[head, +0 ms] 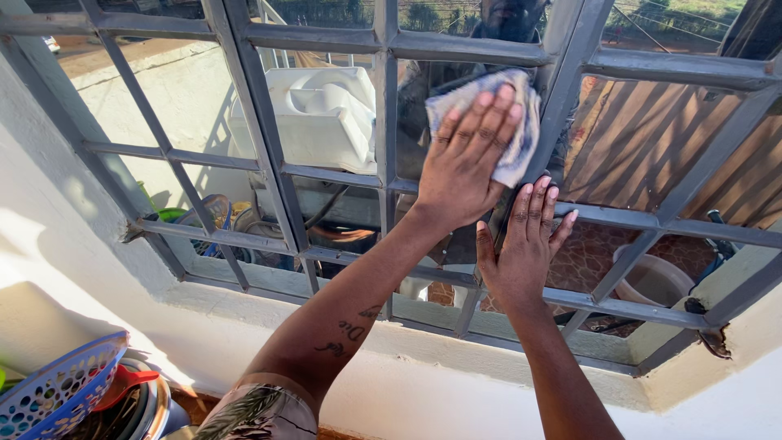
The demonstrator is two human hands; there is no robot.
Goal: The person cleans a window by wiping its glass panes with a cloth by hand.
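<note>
Cloth (515,134) was pinned flat to the window pane (456,98) under the open left hand (464,167), right hand (525,248) open, braced on the bar (652,220); hard pressing risked cracking glass.

Pale blue-and-white mottled cloth (501,122), grey painted window bars (383,122), white wall (73,269), white plastic tank (314,114) outside, blue lattice-patterned basket (57,391), red utensil (122,383), rust-brown corrugated fence (643,138), reddish patterned paving (590,257), beige basin (652,281), leaf-print sleeve (257,411)
</note>
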